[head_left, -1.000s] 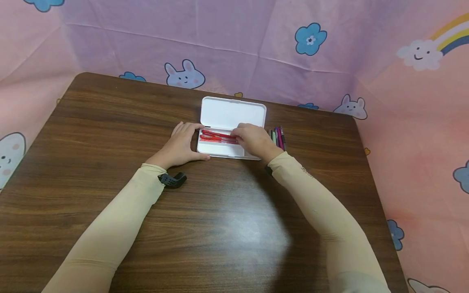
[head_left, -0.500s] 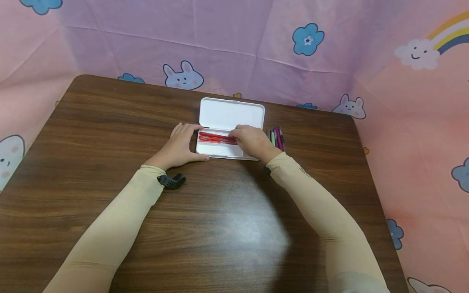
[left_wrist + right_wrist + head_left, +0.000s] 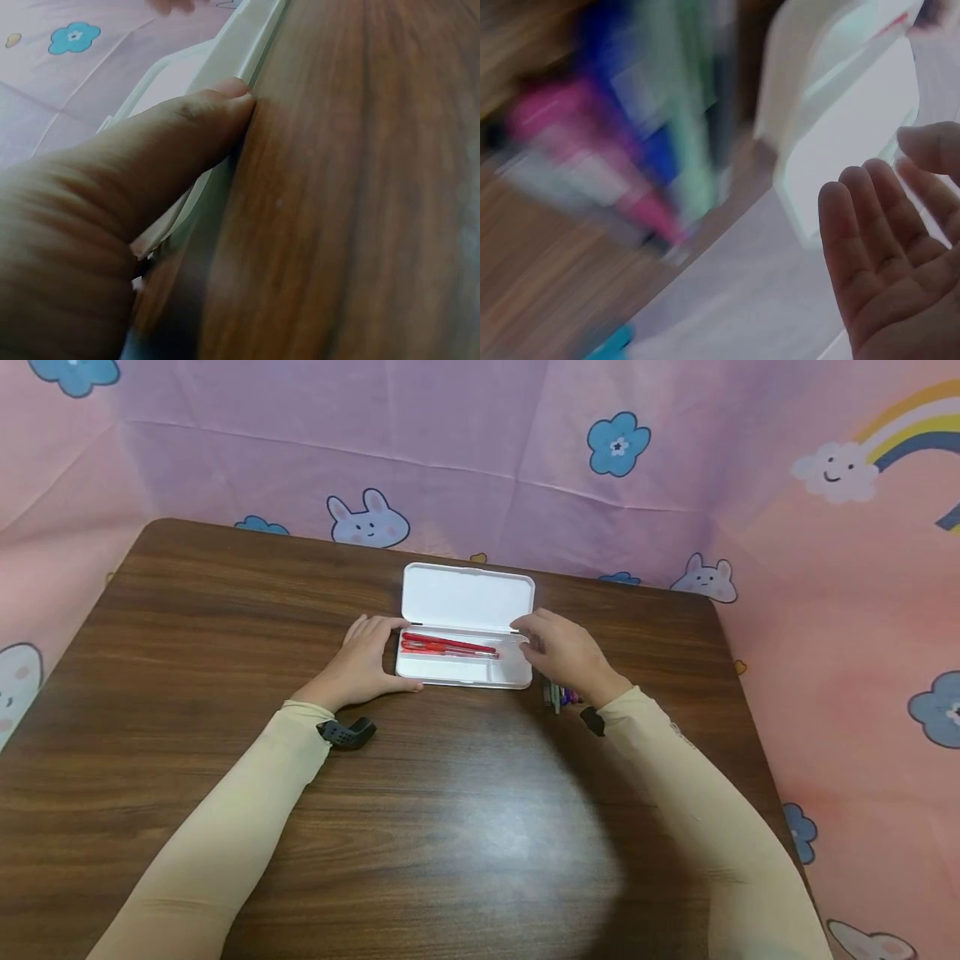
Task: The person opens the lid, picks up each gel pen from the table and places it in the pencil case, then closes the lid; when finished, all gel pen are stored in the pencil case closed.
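Here we have red pens (image 3: 453,647) in the open case (image 3: 450,672), long axes left to right, right ends angled slightly nearer us, left hand (image 3: 358,662) gripping the case's left end, right hand (image 3: 566,650) empty, fingers loose beside the right end

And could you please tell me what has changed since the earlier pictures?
The right hand has come off the red pens and moved rightward to the right end of the white case, leaving the pens' right ends uncovered. The left hand still holds the case's left end, the lid remains open, and the red pens still lie inside.
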Tool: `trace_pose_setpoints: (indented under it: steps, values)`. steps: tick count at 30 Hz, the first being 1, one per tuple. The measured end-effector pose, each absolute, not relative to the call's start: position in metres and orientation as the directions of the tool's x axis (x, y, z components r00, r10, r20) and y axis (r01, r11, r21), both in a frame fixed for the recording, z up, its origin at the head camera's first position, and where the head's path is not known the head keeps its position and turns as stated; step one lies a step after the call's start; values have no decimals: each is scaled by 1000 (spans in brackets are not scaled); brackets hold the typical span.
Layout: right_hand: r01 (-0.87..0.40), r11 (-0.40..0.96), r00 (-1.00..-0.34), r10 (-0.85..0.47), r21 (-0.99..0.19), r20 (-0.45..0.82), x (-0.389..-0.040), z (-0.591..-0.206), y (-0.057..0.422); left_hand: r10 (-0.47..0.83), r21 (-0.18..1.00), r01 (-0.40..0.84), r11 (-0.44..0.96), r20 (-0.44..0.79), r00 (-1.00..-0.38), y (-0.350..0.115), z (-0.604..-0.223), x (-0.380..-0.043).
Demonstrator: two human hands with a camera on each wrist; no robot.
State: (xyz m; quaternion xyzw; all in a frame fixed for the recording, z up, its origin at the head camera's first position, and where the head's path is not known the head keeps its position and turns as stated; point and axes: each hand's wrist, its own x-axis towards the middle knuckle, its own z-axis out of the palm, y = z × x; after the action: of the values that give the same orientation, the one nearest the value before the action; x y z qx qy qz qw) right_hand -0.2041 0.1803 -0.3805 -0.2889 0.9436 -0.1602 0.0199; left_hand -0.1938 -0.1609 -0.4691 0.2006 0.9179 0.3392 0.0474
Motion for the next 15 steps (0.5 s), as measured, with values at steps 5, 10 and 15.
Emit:
trace_pose_setpoints:
  steps: [5, 10, 15]
  values:
    - [-371, 774, -913, -406, -512, 48, -194, -379, 229, 395, 641, 331, 692, 48, -918, -163, -471, -194]
    - [-176, 722, -967, -252, -669, -18, -181, -389, 273, 394, 643, 329, 692, 46, -918, -162, -469, -194]
    - [-19, 676, -975, -176, -737, -136, -171, -401, 299, 398, 642, 333, 690, 48, -916, -159, -468, -195]
